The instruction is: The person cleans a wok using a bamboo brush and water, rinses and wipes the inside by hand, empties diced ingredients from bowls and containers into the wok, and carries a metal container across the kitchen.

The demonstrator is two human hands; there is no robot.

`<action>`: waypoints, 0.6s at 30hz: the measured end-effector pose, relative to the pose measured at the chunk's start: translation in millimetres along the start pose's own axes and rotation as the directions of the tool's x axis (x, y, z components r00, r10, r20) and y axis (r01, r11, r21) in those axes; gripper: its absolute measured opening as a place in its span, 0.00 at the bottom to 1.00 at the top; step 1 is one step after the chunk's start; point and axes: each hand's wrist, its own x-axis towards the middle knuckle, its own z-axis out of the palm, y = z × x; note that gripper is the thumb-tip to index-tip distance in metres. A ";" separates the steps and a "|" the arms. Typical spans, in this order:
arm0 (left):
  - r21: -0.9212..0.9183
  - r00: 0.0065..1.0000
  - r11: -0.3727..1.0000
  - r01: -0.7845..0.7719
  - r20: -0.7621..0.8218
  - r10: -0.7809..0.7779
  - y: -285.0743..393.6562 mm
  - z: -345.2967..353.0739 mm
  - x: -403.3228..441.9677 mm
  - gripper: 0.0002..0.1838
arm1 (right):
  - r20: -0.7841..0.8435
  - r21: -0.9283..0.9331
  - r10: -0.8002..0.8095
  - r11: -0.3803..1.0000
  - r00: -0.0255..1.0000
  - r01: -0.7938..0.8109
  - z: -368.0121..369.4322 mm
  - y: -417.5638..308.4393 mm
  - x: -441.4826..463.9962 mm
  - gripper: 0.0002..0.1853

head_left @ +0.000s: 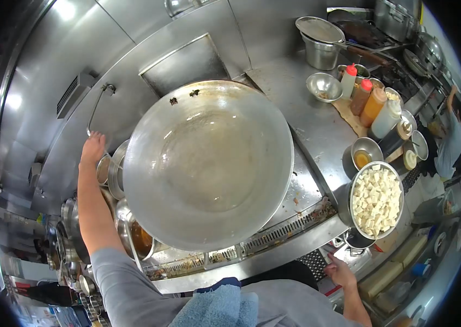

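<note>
My left hand (94,148) is closed around the lower end of a thin metal faucet spout (95,111) that comes out of the steel wall. Beside it stands a very large wok (252,180) with clear liquid (208,163) in its bottom and a few dark scraps stuck near its far rim. My right hand (341,271) hangs low by the front edge of the counter, fingers loosely apart, holding nothing. Just above that hand, a steel bowl (352,215) heaped with white tofu cubes (376,200) sits at the counter's right corner.
Squeeze bottles (373,107) and small steel bowls (325,87) line the right counter. A strainer (320,30) rests on a pot behind. Left of the wok are pans and a container of brown liquid (142,240). Another person (451,144) stands at far right.
</note>
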 end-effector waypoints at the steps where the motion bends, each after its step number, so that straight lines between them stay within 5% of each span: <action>1: -0.178 0.996 0.983 0.043 -0.068 -0.056 9.2 -11.3 -10.4 0.19 | 0.005 -0.060 0.002 0.998 1.000 -0.001 -1.7 -0.9 4.0 0.27; 3: -0.433 0.983 0.901 0.038 -0.145 -0.111 52.1 -57.6 -35.2 0.18 | 0.018 -0.190 -0.001 0.982 1.000 0.005 -6.3 -3.2 13.5 0.20; 5: -0.587 0.984 0.808 -0.043 -0.166 -0.069 124.9 -123.6 -67.4 0.17 | 0.124 0.136 0.147 0.977 0.981 -0.164 -10.3 41.8 36.0 0.12; 7: -0.702 0.988 0.700 -0.131 -0.152 0.032 192.6 -167.4 -125.5 0.14 | 0.259 0.401 0.363 0.803 0.895 -0.442 -19.0 64.1 46.5 0.03; 9: -0.697 0.931 0.619 -0.362 -0.234 0.281 247.7 -186.4 -196.1 0.16 | 0.080 0.155 0.340 0.924 0.937 -0.348 -16.5 81.9 42.4 0.05; 12: -0.789 0.949 0.530 -0.309 -0.217 0.229 341.7 -177.6 -289.8 0.15 | -0.116 -0.430 0.080 0.895 0.990 -0.123 -16.2 155.8 38.7 0.09; 13: -0.802 0.972 0.548 -0.236 -0.181 0.153 368.9 -172.1 -311.2 0.14 | -0.005 -0.646 0.034 0.763 0.999 -0.030 -14.7 179.8 34.4 0.09; 15: -0.783 0.983 0.604 -0.148 -0.184 0.001 401.2 -161.5 -325.0 0.14 | 0.034 -0.538 0.244 0.821 0.969 -0.188 -19.1 243.5 24.9 0.09; 17: -0.717 0.960 0.689 -0.106 -0.255 -0.118 414.4 -151.8 -322.9 0.17 | 0.039 -0.240 0.493 0.849 0.869 -0.471 -26.5 237.7 12.8 0.07; 18: -0.718 0.951 0.690 -0.090 -0.268 -0.154 416.4 -148.3 -321.1 0.19 | 0.020 -0.305 0.519 0.817 0.854 -0.489 -21.9 208.1 -6.1 0.06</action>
